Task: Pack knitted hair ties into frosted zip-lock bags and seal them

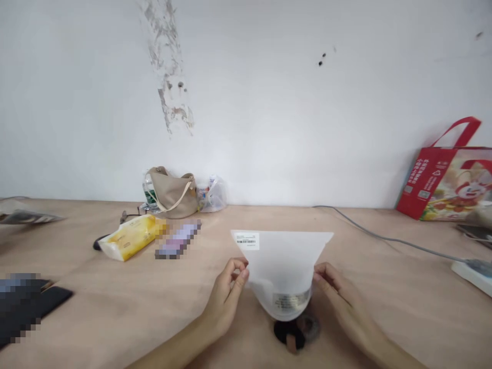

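Left hand (pixel 226 296): fingertips and thumb pinch the left edge of the pouch, clamped on it.
Right hand (pixel 343 302): fingers wrap the pouch's right edge, clamped on it, well apart from the left hand.
Pouch (pixel 282 271): frosted white plastic, at 12 o'clock in front of the person, held up between both hands, wide end away, narrow end rounded toward the person.
Hold: the pinches sit opposite each other, so the film spreads smoothly between them, with no visible creases across the middle.
Labels: a barcode label (pixel 246 241) sits at the far left corner, and a silver label (pixel 291 301) near the rounded end.
Below: a dark round bundle (pixel 295 330) lies under the rounded end; whether they touch, or what it is, I cannot tell.
Desk (pixel 115 312): pale wood, carrying everything here.
At 11 o'clock: a yellow tissue pack (pixel 132 238) beside a pixelated item (pixel 178 239).
Farther out, near 11: a beige handbag (pixel 172 193) against the wall (pixel 269 102), a bottle (pixel 149 190) behind it.
At 2 o'clock: a red gift bag (pixel 442 171).
At 3 o'clock: a power strip (pixel 472 275) with a grey cable (pixel 388 238).
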A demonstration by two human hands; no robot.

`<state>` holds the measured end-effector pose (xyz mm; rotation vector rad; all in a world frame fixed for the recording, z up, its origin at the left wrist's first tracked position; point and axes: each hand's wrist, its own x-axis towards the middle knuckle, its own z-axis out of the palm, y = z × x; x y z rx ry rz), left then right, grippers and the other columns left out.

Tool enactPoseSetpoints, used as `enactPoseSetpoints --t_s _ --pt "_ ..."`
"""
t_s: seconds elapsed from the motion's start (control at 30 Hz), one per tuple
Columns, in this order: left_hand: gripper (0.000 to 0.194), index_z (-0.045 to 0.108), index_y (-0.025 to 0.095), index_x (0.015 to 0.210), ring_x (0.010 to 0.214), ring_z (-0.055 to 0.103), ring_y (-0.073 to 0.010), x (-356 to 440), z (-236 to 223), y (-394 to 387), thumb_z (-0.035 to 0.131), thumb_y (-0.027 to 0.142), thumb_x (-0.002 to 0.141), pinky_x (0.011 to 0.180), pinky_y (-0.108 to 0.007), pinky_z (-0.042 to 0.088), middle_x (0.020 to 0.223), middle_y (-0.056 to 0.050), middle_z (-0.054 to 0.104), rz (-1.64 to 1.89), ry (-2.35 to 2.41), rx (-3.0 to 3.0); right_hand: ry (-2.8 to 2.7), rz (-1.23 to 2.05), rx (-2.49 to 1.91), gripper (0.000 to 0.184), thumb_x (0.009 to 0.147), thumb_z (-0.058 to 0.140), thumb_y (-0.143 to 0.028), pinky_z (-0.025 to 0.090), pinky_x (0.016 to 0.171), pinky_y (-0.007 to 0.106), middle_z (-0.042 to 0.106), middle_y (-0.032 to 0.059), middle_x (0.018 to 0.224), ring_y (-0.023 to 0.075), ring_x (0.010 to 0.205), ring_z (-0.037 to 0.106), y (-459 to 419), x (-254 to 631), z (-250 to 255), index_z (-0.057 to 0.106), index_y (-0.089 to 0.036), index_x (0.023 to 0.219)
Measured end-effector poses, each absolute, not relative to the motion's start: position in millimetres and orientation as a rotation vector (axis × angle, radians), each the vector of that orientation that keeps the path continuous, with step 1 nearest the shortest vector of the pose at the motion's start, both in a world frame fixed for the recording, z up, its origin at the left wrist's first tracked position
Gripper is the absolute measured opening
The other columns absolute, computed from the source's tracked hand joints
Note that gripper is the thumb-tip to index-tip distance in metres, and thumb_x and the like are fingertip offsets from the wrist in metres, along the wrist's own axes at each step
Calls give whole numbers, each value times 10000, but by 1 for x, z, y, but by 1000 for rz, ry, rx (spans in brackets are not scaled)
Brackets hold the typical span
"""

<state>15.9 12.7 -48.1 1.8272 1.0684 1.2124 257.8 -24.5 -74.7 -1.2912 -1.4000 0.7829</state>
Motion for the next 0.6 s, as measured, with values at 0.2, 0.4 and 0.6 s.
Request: enactPoseSetpoints --t_s 0.2,0.4,0.6 --pt "324 500 195 689 788 549 -187 21 -42 34 586 481 815 735 -274 422 846 -24 621 1267 1037 1641 -1210 835 -1202 315 811 569 -513 443 668 274 590 -22 687 189 725 561 0 261 -70 581 -217 703" --pt "256 563 156 748 735 590 -151 41 -48 83 571 363 898 710 -273 481 741 16 590 1175 1170 1400 -1060 950 -1272 221 908 578 -367 512 752 353 628 23 957 178 839 616 55 262 -75 613 -159 975" --pt "308 542 156 1201 987 610 -227 51 -60 106 569 299 930 819 -424 531 1191 -92 574 976 1280 1122 -947 1119 -1301 308 924 576 -339 525 809 413 581 70 1183 217 975 613 80 243 -95 554 -179 1187"
